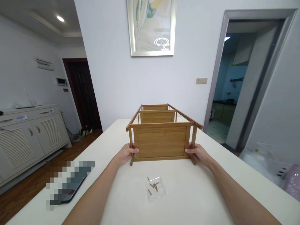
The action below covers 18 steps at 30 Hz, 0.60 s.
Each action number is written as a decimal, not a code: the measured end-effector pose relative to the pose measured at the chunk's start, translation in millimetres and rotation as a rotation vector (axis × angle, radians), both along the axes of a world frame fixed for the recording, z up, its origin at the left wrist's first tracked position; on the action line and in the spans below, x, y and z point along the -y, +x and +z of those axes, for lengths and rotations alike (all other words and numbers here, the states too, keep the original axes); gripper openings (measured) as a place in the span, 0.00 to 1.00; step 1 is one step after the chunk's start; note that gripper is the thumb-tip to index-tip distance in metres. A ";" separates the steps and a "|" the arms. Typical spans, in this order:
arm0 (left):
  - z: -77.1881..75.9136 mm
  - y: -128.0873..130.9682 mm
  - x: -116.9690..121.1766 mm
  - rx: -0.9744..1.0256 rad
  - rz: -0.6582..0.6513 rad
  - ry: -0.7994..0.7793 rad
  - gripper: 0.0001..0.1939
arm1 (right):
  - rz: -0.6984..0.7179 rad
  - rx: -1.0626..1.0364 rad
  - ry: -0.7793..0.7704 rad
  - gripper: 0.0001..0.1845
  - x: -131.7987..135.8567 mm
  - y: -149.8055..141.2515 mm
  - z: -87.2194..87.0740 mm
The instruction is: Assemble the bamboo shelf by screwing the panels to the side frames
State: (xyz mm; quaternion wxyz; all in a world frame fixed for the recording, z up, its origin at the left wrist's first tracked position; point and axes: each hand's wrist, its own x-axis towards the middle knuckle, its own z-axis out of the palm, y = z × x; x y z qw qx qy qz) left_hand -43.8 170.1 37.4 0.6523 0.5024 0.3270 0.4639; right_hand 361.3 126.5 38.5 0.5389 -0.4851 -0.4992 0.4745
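A brown wooden shelf rack (161, 142) lies on its side on the white table, its panels standing upright one behind another between slim rails. My left hand (127, 152) grips the near left end, thumb over the panel's edge and fingers behind the leg. At the near right end, my right hand (198, 153) holds the frame the same way, its thumb on the panel. Between my forearms lies a small clear plastic bag (156, 190) with several screws (154, 186) and a hex key (153, 179) in or on it.
The white table (182, 200) reaches to the wall. A dark phone-like device (76, 184), partly pixelated, lies on the left. A louvred cabinet (32, 134) stands beyond the table at left. Clear plastic packaging (262, 162) is at right, near a doorway.
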 end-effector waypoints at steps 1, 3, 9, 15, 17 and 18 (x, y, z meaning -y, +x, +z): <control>0.3 0.1 0.1 -0.003 -0.003 0.002 0.20 | 0.006 -0.003 -0.001 0.22 0.6 -0.4 0.6; 0.7 0.4 0.0 -0.007 -0.009 0.007 0.20 | 0.012 -0.001 -0.003 0.22 2.4 -1.9 2.3; -0.4 0.5 -1.3 -0.017 -0.022 0.014 0.21 | -0.004 0.144 0.030 0.23 9.4 -7.4 13.6; -0.9 -0.5 -1.0 -0.013 -0.030 0.015 0.21 | -0.270 0.976 -0.058 0.17 24.2 -0.1 52.3; -1.7 -0.6 -1.1 -0.006 -0.024 0.014 0.21 | -0.387 1.300 -0.065 0.14 35.4 -8.5 68.6; -2.1 -0.6 -1.2 -0.002 -0.020 0.014 0.21 | -0.405 1.379 -0.058 0.13 41.7 -17.8 75.0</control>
